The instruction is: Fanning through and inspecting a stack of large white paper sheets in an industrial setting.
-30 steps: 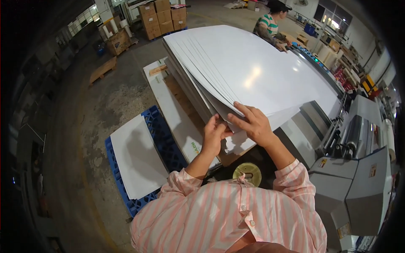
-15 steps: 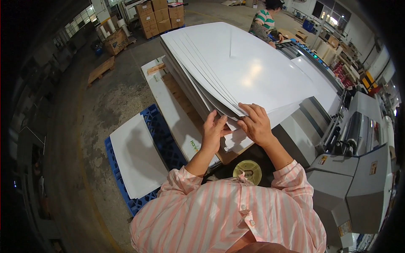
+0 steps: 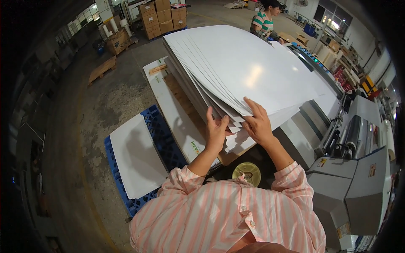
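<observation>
Since half a second ago the fanned sheets have tipped a little more toward 2 o'clock, and both hands have kept their place at the near corner.

The sheets lie at the centre and run up toward 12 o'clock, their left edges stepped like a fan. Their far end hangs over the machine at 3 o'clock. At 8 o'clock a blue pallet on the floor bears one white board, and a longer board lies between it and the sheets. Bare concrete floor opens out from 9 to 11 o'clock. A round yellow-green disc lies at 6 o'clock, just below the hands.

The left hand stands upright against the stepped edges, its grip narrow: fingers pressed to the sheet ends, thumb side toward the stack. The right hand lies flat on top of the near corner, fingers spread, with sheets pinched beneath it. Another person stands at 1 o'clock, beyond the far end.
</observation>
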`<state>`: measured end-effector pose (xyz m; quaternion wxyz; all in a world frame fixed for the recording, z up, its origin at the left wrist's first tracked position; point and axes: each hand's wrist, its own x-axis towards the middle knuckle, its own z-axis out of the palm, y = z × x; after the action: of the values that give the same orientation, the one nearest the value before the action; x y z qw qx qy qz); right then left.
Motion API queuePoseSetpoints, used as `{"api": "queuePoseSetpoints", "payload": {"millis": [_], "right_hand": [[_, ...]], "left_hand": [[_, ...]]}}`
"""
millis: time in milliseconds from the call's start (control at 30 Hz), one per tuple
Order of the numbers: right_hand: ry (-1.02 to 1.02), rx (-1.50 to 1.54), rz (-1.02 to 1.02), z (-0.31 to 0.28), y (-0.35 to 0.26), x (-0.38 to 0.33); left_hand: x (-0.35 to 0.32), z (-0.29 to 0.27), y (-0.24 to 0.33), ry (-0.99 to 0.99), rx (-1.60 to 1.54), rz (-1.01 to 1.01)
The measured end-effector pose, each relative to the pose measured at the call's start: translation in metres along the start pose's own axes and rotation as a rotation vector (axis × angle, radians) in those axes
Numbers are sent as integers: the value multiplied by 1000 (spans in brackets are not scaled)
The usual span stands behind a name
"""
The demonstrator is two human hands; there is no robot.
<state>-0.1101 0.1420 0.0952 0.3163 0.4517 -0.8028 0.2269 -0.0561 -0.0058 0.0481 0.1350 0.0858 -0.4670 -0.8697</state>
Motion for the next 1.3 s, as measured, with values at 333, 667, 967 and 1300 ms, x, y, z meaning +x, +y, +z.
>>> {"api": "queuePoseSetpoints", "payload": {"millis": [333,667,967,1300], "right_hand": [[418,740,813,-12,16,28],[-68,-31,49,9,4,-9],[-73,-29,-160,-9,-7,15],[-88,125,-14,-16,-13,13]], "left_hand": [[-2,-18,-10,-85,174,-17],[-2,-17,-9,-139,0,-66],[1,-17,-3,-165,-77,-60],[0,-10,-2,-89,-51,-37]]}}
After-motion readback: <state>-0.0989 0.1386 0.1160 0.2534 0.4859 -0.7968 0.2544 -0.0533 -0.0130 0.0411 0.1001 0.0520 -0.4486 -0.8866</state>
